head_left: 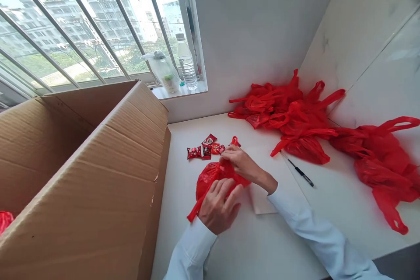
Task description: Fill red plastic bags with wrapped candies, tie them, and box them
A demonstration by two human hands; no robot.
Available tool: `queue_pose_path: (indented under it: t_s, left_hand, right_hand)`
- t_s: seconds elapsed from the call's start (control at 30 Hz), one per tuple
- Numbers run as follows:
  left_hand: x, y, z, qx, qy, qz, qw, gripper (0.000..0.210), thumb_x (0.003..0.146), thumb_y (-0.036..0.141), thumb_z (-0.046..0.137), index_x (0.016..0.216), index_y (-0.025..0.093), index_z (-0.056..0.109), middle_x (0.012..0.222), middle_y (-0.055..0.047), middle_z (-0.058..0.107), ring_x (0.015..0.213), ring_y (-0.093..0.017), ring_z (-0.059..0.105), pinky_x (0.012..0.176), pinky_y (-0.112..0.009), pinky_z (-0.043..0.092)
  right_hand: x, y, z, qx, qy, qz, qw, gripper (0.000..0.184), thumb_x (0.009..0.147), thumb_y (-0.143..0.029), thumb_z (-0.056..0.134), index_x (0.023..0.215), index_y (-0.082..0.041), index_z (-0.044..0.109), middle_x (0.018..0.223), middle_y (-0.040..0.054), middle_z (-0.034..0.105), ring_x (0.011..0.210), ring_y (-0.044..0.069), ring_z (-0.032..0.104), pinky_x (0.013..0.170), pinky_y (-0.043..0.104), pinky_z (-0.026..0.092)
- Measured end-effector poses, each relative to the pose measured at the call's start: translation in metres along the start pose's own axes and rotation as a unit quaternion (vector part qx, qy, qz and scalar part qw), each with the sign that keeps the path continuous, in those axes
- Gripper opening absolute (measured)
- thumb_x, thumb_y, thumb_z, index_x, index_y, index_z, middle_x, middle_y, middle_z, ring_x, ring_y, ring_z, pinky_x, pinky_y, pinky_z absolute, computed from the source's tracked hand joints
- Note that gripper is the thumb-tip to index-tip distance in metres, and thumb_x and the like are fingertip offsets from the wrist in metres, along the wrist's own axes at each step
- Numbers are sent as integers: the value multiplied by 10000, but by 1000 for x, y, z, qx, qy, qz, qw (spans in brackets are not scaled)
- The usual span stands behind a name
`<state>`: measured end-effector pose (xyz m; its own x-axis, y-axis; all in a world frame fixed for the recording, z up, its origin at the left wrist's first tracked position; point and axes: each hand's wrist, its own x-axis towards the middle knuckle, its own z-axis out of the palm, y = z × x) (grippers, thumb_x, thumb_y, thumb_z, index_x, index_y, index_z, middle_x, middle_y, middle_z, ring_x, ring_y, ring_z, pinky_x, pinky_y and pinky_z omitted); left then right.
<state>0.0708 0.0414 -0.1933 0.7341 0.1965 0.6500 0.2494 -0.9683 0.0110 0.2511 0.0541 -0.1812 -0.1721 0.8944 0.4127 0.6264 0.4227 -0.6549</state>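
Note:
A filled red plastic bag (206, 178) sits on the white table in front of me. My right hand (241, 162) pinches the gathered top of this bag, and a loop of its handle pokes up above my fingers. My left hand (219, 206) is closed on the near side of the bag with curled fingers; a strap sticks out at lower left beside the wrist. My fingertips partly hide the gathered plastic. Just behind the bag lie several small red candy packets (206, 148), some of them partly covered by my right hand.
A large open cardboard box (131, 153) stands at the left. Several red bags (288, 109) are heaped by the wall, with more red plastic bags (387, 162) at the right. A black pen (303, 175) and a pale sheet (262, 201) lie on the table. A water bottle (187, 68) stands on the sill.

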Motion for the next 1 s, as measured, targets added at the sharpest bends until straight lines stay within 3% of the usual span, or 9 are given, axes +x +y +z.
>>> queue_pose_path:
  t_s: [0.1, 0.2, 0.3, 0.37, 0.5, 0.63, 0.73, 0.87, 1.0]
  left_hand:
    - [4, 6, -5, -72, -11, -6, 997, 220, 844, 230, 518, 1031, 137, 586, 905, -97, 675, 796, -207, 621, 707, -336, 495]
    - [15, -2, -22, -89, 57, -141, 984, 92, 863, 149, 511, 841, 169, 598, 721, -14, 649, 637, -123, 584, 623, -240, 461]
    - [28, -22, -39, -96, 100, -272, 952, 76, 877, 187, 517, 849, 185, 587, 713, 18, 630, 560, -88, 549, 567, -206, 449]
    - [33, -36, -43, -100, 33, -292, 951, 96, 862, 209, 536, 940, 203, 592, 813, 5, 645, 639, -108, 575, 596, -223, 471]
    - [30, -54, -25, -111, -198, -192, 955, 391, 712, 167, 683, 1081, 265, 600, 1096, -39, 607, 1023, -226, 531, 860, -359, 479]
    - [25, -57, 1, -117, -265, -221, 931, 311, 728, 150, 647, 1022, 245, 604, 990, -28, 614, 911, -202, 551, 793, -327, 473]
    - [25, -62, 3, -103, -233, -264, 930, 46, 808, 214, 563, 822, 216, 607, 810, 4, 588, 697, -146, 532, 648, -262, 421]
    - [22, -81, -16, -121, -123, -285, 943, 172, 807, 268, 540, 655, 193, 565, 589, 43, 445, 546, -107, 410, 544, -220, 330]
    - [10, -103, -39, -158, -37, -362, 918, 185, 765, 315, 566, 634, 184, 556, 533, 57, 413, 516, -94, 372, 511, -209, 304]
  right_hand:
    - [-14, 25, -5, -12, -11, 40, 999, 381, 750, 71, 375, 822, -185, 647, 905, 48, 646, 969, 178, 505, 863, 323, 404]
    - [-26, 31, -10, 16, 13, 71, 997, 274, 850, -56, 435, 922, -207, 653, 981, 34, 652, 986, 167, 517, 890, 323, 398]
    - [-31, 22, -10, -8, 3, 85, 996, 208, 843, -331, 598, 1018, -224, 632, 1005, 31, 656, 978, 192, 518, 867, 334, 405]
    - [-31, 14, -6, -43, -22, 78, 996, 288, 788, -400, 661, 1008, -216, 631, 993, 37, 654, 948, 205, 519, 848, 339, 406]
    - [-30, 6, 8, -76, -24, 75, 994, 135, 812, -260, 637, 930, -196, 621, 953, 34, 642, 896, 193, 513, 798, 312, 410]
    - [-30, 9, 16, -50, 3, 80, 996, 91, 795, -176, 634, 876, -197, 599, 897, 11, 628, 863, 174, 512, 762, 283, 400]
    - [-31, 11, 12, -24, 31, 91, 995, 66, 800, -147, 610, 802, -195, 564, 839, -6, 612, 820, 156, 520, 718, 261, 381]
    - [-30, 15, -1, 13, 101, 114, 988, 114, 822, -197, 590, 731, -189, 522, 770, -13, 570, 727, 133, 513, 657, 244, 364]
    - [-35, 29, -16, 76, 155, 146, 974, 172, 830, -301, 578, 715, -187, 522, 763, -1, 570, 707, 134, 518, 630, 242, 374]
